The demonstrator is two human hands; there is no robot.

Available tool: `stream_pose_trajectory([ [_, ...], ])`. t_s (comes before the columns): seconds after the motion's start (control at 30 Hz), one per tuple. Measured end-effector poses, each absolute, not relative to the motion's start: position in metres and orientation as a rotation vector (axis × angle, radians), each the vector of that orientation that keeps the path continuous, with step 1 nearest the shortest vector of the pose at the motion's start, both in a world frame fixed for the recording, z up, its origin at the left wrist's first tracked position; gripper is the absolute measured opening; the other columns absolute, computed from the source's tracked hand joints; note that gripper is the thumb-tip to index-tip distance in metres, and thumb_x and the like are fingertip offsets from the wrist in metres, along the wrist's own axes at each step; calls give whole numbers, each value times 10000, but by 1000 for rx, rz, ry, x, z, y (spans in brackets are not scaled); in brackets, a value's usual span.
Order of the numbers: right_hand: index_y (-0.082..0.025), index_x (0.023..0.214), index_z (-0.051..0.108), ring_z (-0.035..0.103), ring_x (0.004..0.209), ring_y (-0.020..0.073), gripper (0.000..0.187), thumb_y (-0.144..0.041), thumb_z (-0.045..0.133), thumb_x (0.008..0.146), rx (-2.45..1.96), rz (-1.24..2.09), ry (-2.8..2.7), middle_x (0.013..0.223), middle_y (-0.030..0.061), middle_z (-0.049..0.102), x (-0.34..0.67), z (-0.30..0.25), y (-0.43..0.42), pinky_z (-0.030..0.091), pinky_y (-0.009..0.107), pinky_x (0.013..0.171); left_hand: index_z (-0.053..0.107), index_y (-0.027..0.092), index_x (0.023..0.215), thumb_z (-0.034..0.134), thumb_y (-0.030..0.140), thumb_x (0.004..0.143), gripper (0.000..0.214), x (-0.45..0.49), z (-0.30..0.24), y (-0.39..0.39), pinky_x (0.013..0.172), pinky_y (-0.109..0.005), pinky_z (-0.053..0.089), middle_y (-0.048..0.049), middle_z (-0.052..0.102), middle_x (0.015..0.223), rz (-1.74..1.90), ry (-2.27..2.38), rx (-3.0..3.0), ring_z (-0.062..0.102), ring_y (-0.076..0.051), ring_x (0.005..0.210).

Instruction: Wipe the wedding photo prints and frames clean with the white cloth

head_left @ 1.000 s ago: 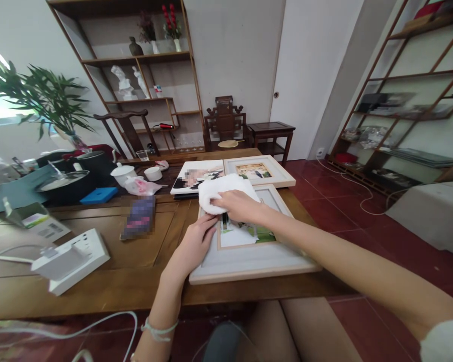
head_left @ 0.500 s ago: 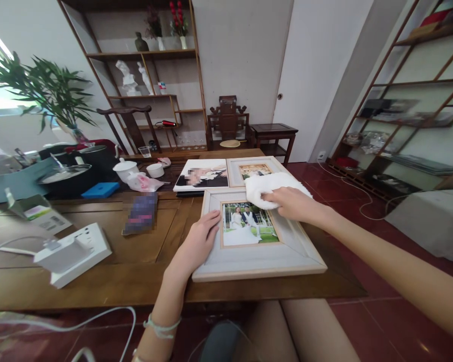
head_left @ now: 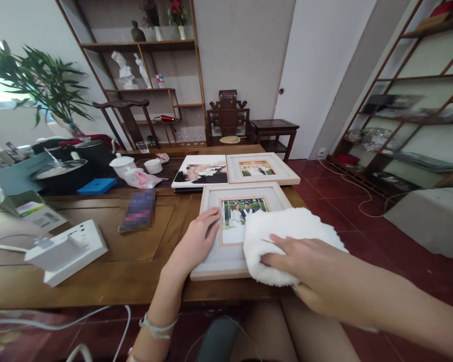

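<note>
A light wooden picture frame with a wide pale mat and a photo of two people lies flat near the table's front edge. My left hand rests on its left side, fingers stretched out over the mat. In my right hand is a fluffy white cloth, gripped between thumb and fingers. The cloth covers the frame's lower right part and hangs past its right edge. Behind it lie a second picture frame and a photo panel, side by side.
On the wooden table to the left are a white power strip, a blurred dark item, a blue box, a white lidded cup and a dark pot. A white cable hangs in front.
My right hand has brought the white cloth from the frame's upper right corner down towards me to its lower right. My left hand stays on the frame's left side.
</note>
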State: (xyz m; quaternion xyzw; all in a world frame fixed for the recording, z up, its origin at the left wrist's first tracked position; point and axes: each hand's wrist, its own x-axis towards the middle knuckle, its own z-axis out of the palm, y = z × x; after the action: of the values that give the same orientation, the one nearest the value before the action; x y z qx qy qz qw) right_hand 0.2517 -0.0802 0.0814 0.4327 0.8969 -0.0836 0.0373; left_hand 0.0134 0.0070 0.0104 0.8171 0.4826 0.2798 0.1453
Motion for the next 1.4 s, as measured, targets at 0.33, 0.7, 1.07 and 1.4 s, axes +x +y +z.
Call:
stream_pose_trajectory([
  [0.33,-147,1267,502,353,1286,328,574,-84,467,697,1491,311,2875,1350,170,462,266,40,37,293,490,1023,611,107,1159,409,265,903,363,11,10,10,1080,-370,351,-115,536,1326,764,1373,2382,470,-206,1252],
  [0.7,-157,1233,509,525,1100,333,553,-51,415,699,1425,82,2754,1118,182,598,259,61,-11,420,419,855,619,95,1146,412,253,895,362,13,8,10,1078,-380,355,-123,549,1311,794,1392,2365,478,-214,1246],
  [1.07,-163,1244,501,361,1283,347,593,-53,435,665,1426,-317,2762,1370,198,428,255,66,-64,379,477,967,601,93,1173,401,251,906,369,13,10,10,1082,-378,346,-124,534,1328,753,1387,2401,468,-209,1253],
  [1.4,-148,1348,392,401,1251,343,649,-46,408,707,1435,-224,2932,1310,181,496,261,52,40,390,464,927,602,118,1167,397,259,901,364,10,10,11,1069,-384,363,-114,541,1322,742,1383,2429,474,-209,1250],
])
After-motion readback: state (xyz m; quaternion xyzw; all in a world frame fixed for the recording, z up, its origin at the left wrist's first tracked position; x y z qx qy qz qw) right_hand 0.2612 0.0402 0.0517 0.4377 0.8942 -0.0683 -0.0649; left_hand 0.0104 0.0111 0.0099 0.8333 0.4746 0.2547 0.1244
